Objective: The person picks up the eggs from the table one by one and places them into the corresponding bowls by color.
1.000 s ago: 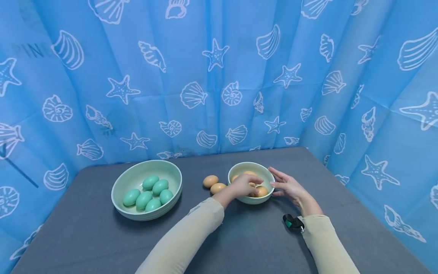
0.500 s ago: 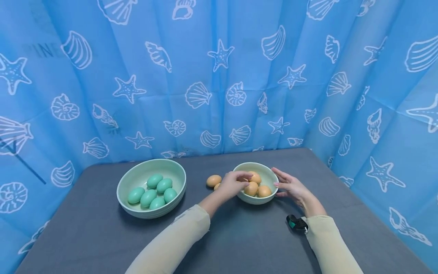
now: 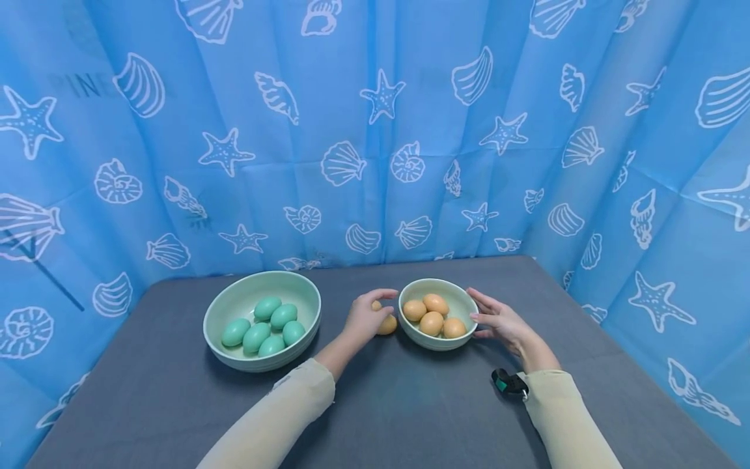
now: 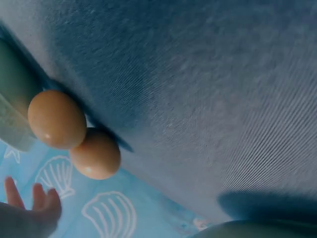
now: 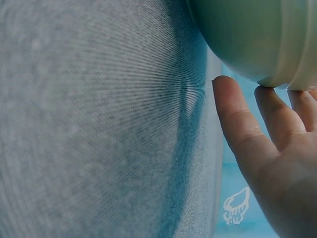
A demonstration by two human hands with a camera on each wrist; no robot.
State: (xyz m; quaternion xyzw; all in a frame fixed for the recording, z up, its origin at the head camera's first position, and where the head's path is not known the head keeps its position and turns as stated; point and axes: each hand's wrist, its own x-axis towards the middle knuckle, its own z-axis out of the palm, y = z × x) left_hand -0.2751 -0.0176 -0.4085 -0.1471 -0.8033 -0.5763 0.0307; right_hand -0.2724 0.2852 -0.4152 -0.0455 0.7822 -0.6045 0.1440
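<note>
My left hand (image 3: 364, 318) hovers at two brown eggs (image 3: 387, 324) on the table left of the small bowl, partly hiding one of them. In the left wrist view its fingers are spread apart from the brown eggs (image 4: 57, 119), which touch each other. The small pale green bowl (image 3: 435, 341) has several brown eggs (image 3: 431, 323) in it. At this bowl's right side is my right hand (image 3: 506, 329), its extended fingers touching the outside. In the right wrist view, fingertips (image 5: 267, 94) meet the underside of the bowl (image 5: 247, 39).
A larger green bowl (image 3: 263, 363) with several green eggs (image 3: 256, 337) stands to the left. A black strap (image 3: 508, 382) hangs at the right wrist. Grey cloth covers the table (image 3: 410, 404); a blue shell-print curtain (image 3: 375, 130) stands behind it.
My left hand has withdrawn from the small bowl and moved left to the loose brown eggs. The right hand stays at the bowl. The head view has shifted slightly.
</note>
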